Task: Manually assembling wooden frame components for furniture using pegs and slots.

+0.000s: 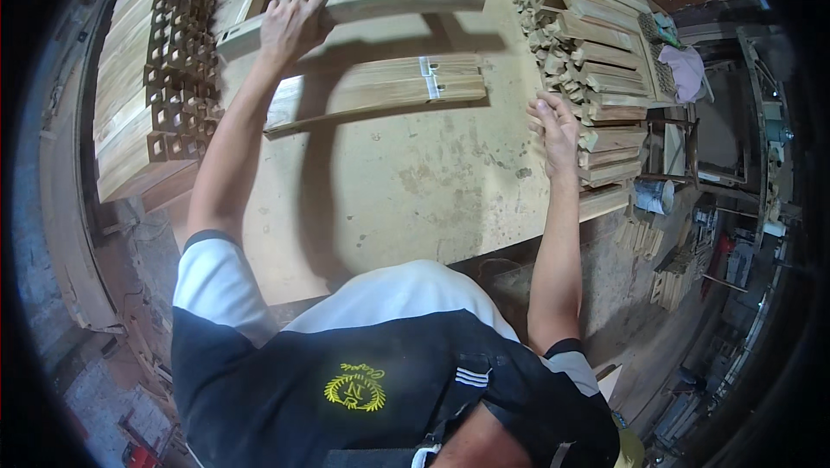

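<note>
Only L hand grips rail; no containers.

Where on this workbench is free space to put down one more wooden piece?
The widest bare patch of the workbench lies between the flat boards and the near edge, between both arms. It is crowded at the left stack and the right stack, where the right hand rests. The left hand grips a long rail.
</note>
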`<action>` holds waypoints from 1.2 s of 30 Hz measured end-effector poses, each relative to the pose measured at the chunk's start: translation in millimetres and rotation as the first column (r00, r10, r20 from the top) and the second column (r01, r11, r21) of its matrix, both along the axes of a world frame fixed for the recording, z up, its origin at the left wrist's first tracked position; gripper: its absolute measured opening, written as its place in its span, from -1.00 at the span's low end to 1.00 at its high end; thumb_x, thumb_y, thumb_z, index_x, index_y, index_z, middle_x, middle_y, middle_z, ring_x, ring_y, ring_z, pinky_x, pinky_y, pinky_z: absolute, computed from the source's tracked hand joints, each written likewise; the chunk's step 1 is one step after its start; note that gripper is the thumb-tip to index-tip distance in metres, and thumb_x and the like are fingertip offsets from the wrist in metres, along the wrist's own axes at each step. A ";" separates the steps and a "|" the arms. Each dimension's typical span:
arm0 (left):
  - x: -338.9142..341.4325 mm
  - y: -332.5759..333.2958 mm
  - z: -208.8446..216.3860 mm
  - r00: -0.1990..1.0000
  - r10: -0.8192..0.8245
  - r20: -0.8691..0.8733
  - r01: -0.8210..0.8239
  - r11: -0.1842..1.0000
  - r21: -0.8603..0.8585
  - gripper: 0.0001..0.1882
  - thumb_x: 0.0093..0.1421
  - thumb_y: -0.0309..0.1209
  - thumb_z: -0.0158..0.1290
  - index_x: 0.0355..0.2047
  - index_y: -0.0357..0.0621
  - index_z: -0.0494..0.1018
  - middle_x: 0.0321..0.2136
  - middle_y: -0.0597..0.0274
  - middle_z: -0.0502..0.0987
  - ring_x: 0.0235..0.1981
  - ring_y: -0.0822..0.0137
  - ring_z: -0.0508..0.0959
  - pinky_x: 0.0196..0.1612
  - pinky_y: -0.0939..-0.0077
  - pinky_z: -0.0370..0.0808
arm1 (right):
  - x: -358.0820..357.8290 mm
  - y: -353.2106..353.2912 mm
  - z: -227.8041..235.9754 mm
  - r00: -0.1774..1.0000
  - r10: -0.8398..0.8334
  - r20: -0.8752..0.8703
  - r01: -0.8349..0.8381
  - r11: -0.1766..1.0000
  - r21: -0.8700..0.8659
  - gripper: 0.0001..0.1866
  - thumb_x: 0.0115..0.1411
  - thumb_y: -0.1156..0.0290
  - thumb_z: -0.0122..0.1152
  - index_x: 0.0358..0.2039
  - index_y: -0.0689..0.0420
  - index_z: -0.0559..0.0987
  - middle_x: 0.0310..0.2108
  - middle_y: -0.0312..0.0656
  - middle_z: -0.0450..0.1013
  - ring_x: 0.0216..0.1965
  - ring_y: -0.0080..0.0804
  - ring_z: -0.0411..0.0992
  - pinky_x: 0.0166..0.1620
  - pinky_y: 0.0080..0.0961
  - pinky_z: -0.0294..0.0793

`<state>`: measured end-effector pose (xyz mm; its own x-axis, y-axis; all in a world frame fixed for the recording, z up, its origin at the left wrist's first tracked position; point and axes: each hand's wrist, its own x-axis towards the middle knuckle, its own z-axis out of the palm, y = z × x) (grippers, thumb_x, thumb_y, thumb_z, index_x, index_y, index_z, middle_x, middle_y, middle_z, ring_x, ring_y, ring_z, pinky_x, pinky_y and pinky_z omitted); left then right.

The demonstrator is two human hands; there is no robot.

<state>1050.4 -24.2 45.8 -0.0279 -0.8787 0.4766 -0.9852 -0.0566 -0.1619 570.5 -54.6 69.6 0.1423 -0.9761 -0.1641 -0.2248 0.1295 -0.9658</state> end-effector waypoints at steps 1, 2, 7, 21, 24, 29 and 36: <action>8.4 -12.0 -7.8 0.998 0.055 -0.002 -0.055 0.998 0.023 -0.42 0.03 0.08 0.22 -0.06 -0.02 0.49 -0.26 0.04 0.54 -0.19 0.06 0.56 -0.18 0.06 0.43 | 8.8 0.3 -11.1 0.999 -0.008 -0.049 0.011 0.999 0.050 -0.51 0.23 0.12 0.33 0.04 0.20 0.55 -0.07 -0.13 0.50 -0.08 -0.39 0.50 -0.08 -0.46 0.50; 6.4 -28.2 -6.3 0.988 0.151 -0.026 -0.152 0.987 -0.044 -0.28 0.00 0.19 0.20 0.05 0.00 0.46 -0.17 -0.03 0.52 -0.12 0.03 0.54 -0.12 0.03 0.41 | 15.0 -8.4 -27.4 0.992 -0.001 -0.127 0.007 0.999 0.040 -0.44 0.24 0.12 0.32 0.11 0.24 0.50 0.00 -0.04 0.50 -0.01 -0.33 0.50 -0.02 -0.44 0.50; -11.0 -26.9 22.0 0.972 -0.008 -0.236 -0.037 0.981 -0.190 0.06 -0.07 0.44 0.13 0.31 0.03 0.30 0.10 -0.15 0.43 0.08 -0.05 0.47 0.09 -0.04 0.33 | 56.0 -38.6 -113.3 0.911 0.054 -0.408 -0.115 0.985 -0.126 -0.27 0.24 0.08 0.28 0.23 0.36 0.35 0.13 0.22 0.41 0.17 -0.04 0.42 0.20 -0.26 0.39; -56.7 203.9 -62.1 -0.146 0.088 -0.985 -0.344 0.929 0.134 -0.39 0.35 -0.16 0.08 0.15 -0.52 0.34 -0.10 0.04 0.55 -0.07 0.34 0.47 0.07 0.46 0.36 | 64.2 -40.9 -125.7 0.808 0.124 -0.576 -0.160 0.987 -0.013 -0.12 0.23 -0.22 0.12 0.15 0.46 0.42 0.16 0.36 0.35 0.24 0.16 0.30 0.29 -0.19 0.26; -86.8 244.8 -68.7 -0.290 0.038 -0.956 -0.444 0.880 0.170 -0.33 0.34 -0.20 0.09 0.27 -0.46 0.22 0.14 -0.07 0.40 0.14 0.24 0.40 0.23 0.39 0.28 | 45.2 6.5 -90.9 0.871 0.200 -0.449 -0.178 0.980 0.091 -0.14 0.26 -0.19 0.10 0.14 0.48 0.41 0.12 0.34 0.39 0.20 0.13 0.36 0.25 -0.24 0.29; -121.0 296.2 -43.3 -0.156 0.131 -0.979 -0.558 0.806 0.197 -0.35 0.35 -0.32 0.06 0.33 -0.41 0.15 0.26 -0.06 0.31 0.26 0.16 0.32 0.31 0.32 0.22 | 23.5 73.9 -48.6 0.942 -0.008 -0.334 -0.017 0.997 -0.072 -0.26 0.29 -0.06 0.14 0.17 0.41 0.41 0.07 0.18 0.48 0.12 -0.14 0.46 0.17 -0.35 0.37; -2.2 227.2 -40.2 0.254 0.087 -0.963 -0.292 0.957 0.009 -0.32 0.43 -0.05 -0.12 0.31 -0.41 0.20 0.20 -0.13 0.37 0.20 0.14 0.38 0.26 0.28 0.29 | 87.1 14.5 -12.4 0.992 0.062 -0.110 -0.064 0.998 -0.015 -0.10 0.24 -0.18 0.14 0.34 0.28 0.24 0.25 0.14 0.32 0.24 -0.10 0.34 0.27 -0.33 0.31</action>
